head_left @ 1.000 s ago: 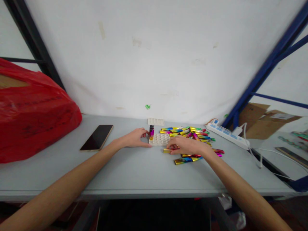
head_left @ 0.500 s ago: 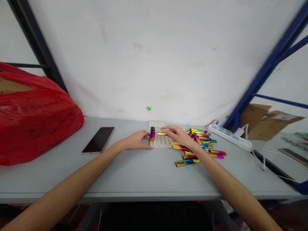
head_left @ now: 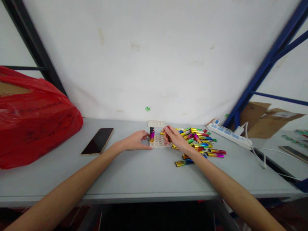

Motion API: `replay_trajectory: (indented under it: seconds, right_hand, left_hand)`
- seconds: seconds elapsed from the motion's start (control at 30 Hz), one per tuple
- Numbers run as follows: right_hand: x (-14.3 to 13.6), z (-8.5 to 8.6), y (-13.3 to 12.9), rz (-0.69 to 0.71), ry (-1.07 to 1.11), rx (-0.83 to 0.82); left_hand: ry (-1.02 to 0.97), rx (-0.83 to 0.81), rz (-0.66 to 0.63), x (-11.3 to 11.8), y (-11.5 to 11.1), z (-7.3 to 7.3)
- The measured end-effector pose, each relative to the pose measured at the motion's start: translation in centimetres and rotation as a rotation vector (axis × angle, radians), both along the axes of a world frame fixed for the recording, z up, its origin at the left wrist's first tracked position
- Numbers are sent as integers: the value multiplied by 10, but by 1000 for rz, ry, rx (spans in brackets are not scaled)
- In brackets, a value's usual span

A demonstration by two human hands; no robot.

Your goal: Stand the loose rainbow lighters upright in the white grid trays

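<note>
white tray (head_left: 158,141) sits mid-surface, moulded plastic, grid of round sockets, flat and squarish. one iridescent tube (head_left: 151,134) stands upright in its far-left corner socket, glossy purple-to-gold. left hand (head_left: 134,141) lies flat against tray's left edge, fingers loosely curled, gripping nothing. right hand (head_left: 175,138) over tray's right edge, fingers pinched on a thin reddish tube, mostly hidden. loose pile of tubes (head_left: 198,143) just right of tray, metallic rainbow finish, slim sticks lying at all angles. second white tray (head_left: 156,123) behind, near wall. surface (head_left: 134,173) matte grey, smooth; front half bare. phone (head_left: 97,145) well left, dark glass. red plastic bag (head_left: 33,115) far left, crinkled. power strip (head_left: 228,133) far right, blue steel frame (head_left: 267,64) beside it
</note>
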State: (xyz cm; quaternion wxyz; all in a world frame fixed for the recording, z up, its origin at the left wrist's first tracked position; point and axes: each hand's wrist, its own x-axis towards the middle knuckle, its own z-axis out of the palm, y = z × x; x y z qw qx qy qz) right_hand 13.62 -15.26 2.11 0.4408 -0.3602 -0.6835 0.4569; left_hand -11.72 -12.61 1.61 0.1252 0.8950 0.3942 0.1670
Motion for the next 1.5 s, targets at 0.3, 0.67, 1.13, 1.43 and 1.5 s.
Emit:
replay_trajectory:
  seconds: [0.3, 0.67, 1.13, 1.43, 1.5]
  right_hand:
    - [-7, -9, 0, -338, -351, 255]
    - [-8, -7, -6, -240, -488, 408]
    - [-13, -15, 3, -255, -624, 541]
    - [-26, -18, 2, -183, -810, 607]
    - [-29, -16, -1, -203, -889, 665]
  left_hand:
    - [-26, -11, 12, 0, 1, -2]
    - [-4, 3, 11, -2, 2, -4]
    - [-20, -6, 14, 1, 1, -3]
    - [-5, -6, 16, 2, 1, -2]
    - [-8, -5, 24, 2, 1, -2]
